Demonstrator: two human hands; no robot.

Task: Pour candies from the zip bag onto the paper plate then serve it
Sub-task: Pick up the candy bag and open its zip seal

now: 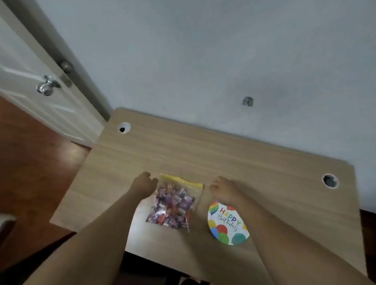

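A clear zip bag (173, 206) with a yellow zip strip lies flat on the wooden desk (205, 154), full of purple, red and white wrapped candies. My left hand (142, 186) is at the bag's top left corner, fingers curled beside the yellow strip. My right hand (224, 189) is at the top right corner, fingers curled too. Whether either hand pinches the bag cannot be told. A round paper plate (226, 224) printed "Happy Birthday" with balloons lies right of the bag, partly under my right forearm.
The desk has two round cable holes, one at the far left (124, 127) and one at the right (330, 180). A grey wall runs behind the desk. A white door with a metal knob (46, 86) stands at the left over a brown floor.
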